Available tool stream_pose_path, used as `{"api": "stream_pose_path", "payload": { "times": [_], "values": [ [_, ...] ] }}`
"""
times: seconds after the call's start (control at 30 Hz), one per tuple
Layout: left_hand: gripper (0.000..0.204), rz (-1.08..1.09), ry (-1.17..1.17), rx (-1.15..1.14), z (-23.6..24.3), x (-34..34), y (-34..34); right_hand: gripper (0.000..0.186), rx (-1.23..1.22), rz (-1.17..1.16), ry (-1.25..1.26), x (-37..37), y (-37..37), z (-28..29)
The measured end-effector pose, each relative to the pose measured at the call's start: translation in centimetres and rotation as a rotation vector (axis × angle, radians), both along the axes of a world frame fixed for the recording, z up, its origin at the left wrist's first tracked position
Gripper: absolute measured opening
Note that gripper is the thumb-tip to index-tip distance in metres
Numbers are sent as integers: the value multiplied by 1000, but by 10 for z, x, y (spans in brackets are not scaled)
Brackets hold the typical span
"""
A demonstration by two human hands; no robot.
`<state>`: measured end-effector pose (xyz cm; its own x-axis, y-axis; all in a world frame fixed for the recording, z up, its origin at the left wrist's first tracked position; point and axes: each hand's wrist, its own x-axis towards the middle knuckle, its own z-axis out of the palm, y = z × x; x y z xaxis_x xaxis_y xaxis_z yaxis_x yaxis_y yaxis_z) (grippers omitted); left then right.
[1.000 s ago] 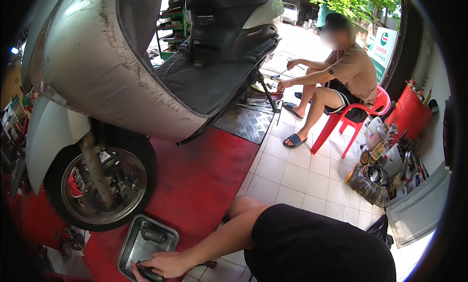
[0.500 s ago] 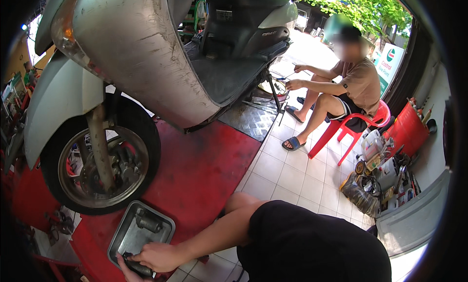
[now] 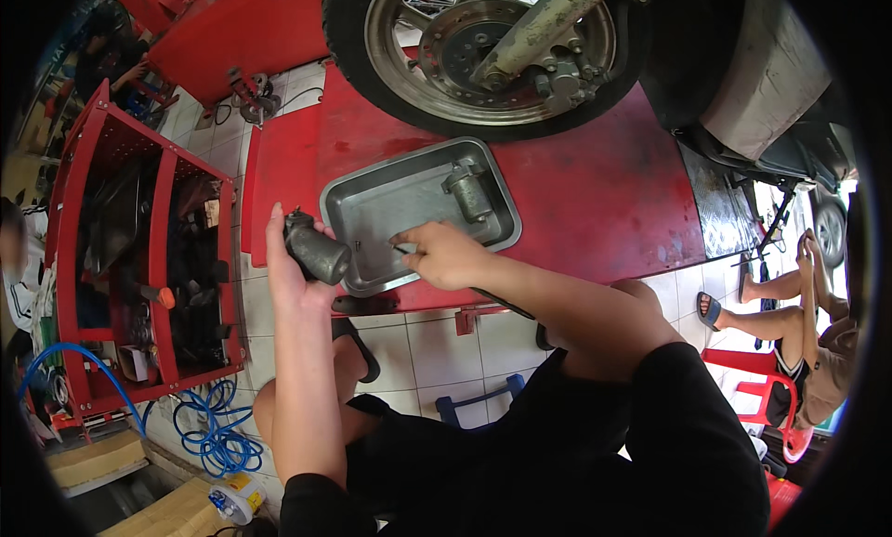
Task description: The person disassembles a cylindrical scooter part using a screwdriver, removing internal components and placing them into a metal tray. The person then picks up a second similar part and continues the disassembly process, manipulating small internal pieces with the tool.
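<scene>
My left hand [image 3: 295,277] is wrapped round a grey starter motor [image 3: 321,251], a dull metal cylinder with a narrower end, just off the left side of a steel tray [image 3: 351,179]. Over the tray's middle, my right hand [image 3: 444,255] is closed with thumb and index finger close together. A small dark bit shows at its fingertips, too little to name. A second starter motor [image 3: 470,195] lies in the right part of the tray. The tray rests on a red platform [image 3: 595,198]. Near its front edge lies a dark, long-shaped item [image 3: 364,306].
A motorcycle's front wheel [image 3: 492,63] stands on the platform beyond the tray. To the left are a red shelf cart [image 3: 163,258] and a coiled blue hose [image 3: 218,425]. At the right, another person [image 3: 822,342] sits on a red chair [image 3: 776,384].
The view has swung to the left and down. My hands, together at the tray's near end before, are now apart, with the left holding the starter motor upward beside the tray.
</scene>
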<state>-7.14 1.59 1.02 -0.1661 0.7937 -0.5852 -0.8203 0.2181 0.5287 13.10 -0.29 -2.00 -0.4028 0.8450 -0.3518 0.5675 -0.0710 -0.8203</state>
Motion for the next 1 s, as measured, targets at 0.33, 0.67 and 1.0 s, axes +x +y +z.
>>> {"api": "stream_pose_path", "payload": {
  "times": [0.33, 0.67, 1.0],
  "values": [
    [36, 17, -45, 34, 6, -8, -6, 39, -285, 64, 55, -37, 8, -40],
    [34, 24, -71, -11, 3, -10, -5, 31, -229, 56, 104, -43, 1, -50],
    [33, -54, -9, 7, -6, -4, 7, 25, -485, -181, 827, -5, 26, -14]
  ]
}}
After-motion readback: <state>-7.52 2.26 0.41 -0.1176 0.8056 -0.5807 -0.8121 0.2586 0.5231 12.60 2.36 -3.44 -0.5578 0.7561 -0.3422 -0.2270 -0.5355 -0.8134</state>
